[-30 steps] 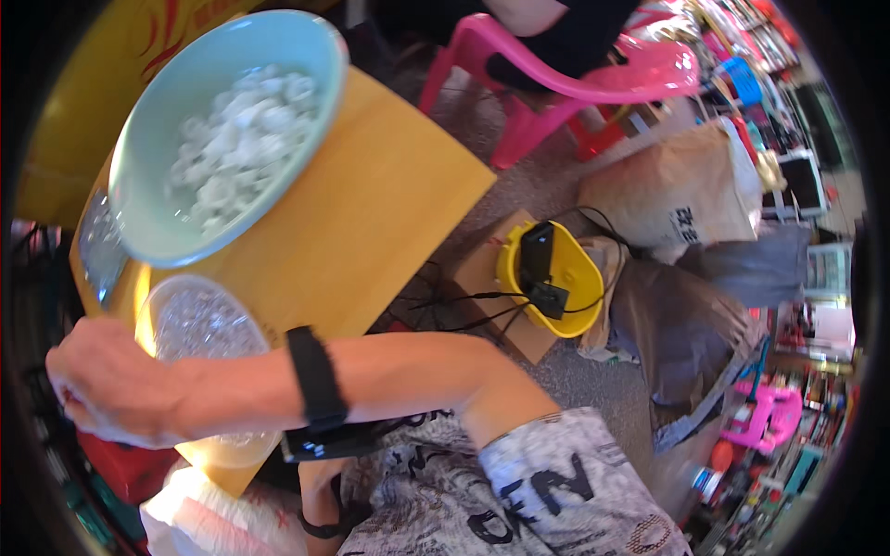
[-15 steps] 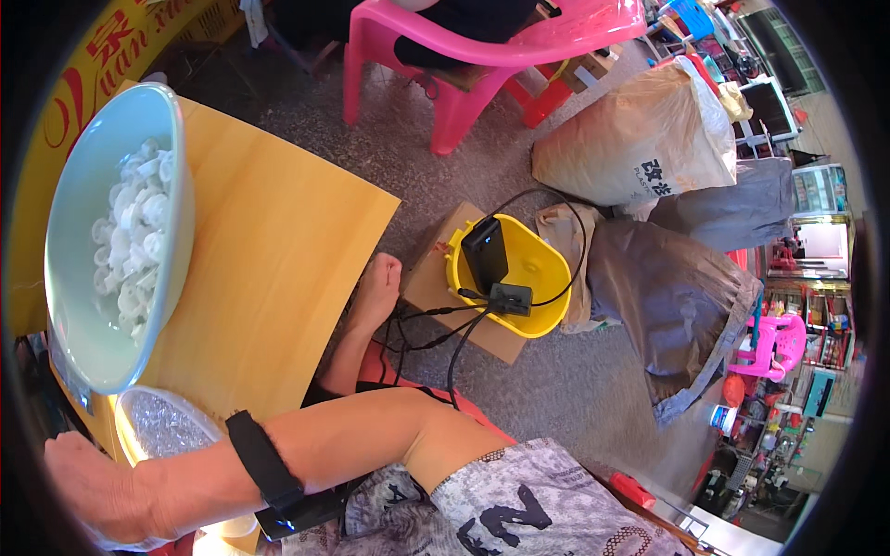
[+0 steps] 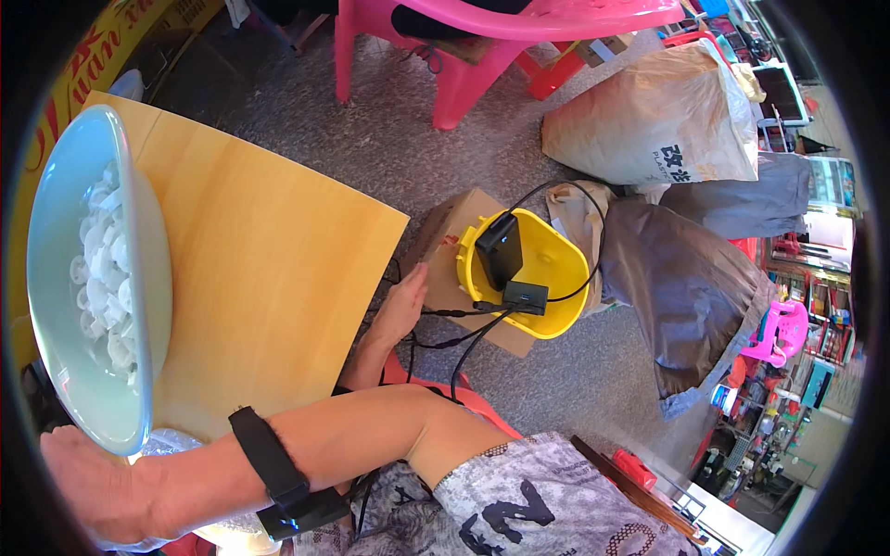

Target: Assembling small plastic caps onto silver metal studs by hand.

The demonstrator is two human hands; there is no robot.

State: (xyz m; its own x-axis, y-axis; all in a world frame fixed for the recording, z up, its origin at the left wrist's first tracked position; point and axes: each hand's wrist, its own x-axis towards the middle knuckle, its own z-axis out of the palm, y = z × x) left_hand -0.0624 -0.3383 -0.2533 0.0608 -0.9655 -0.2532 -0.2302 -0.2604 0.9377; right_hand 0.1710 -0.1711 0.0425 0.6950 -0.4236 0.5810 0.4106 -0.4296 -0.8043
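Note:
My right arm crosses the view from the lower right, with a black strap around its forearm. At the lower left my right hand [image 3: 88,482] is curled closed beside the lower rim of a pale blue-green bowl [image 3: 153,269]; whatever it may hold is hidden. Inside the bowl lie several small white plastic ring-like pieces [image 3: 107,269]. Partly under the bowl and my right hand is a clear plastic bag [image 3: 176,442]. My left hand [image 3: 399,304] shows beyond my right forearm, next to the table's edge. Its fingers look stretched out, and nothing shows in them.
A wooden table [image 3: 269,259] carries the bowl. To its right, a yellow bucket [image 3: 567,269] with a black power bank [image 3: 501,250] and cables stands on a cardboard box [image 3: 454,218]. Large sacks [image 3: 649,120] lie beyond. A pink plastic chair [image 3: 464,83] stands at the top.
The view has shifted; the bowl now sits farther left and lower, covering more of the plastic bag. My left hand's fingers have uncurled. My right hand stays closed.

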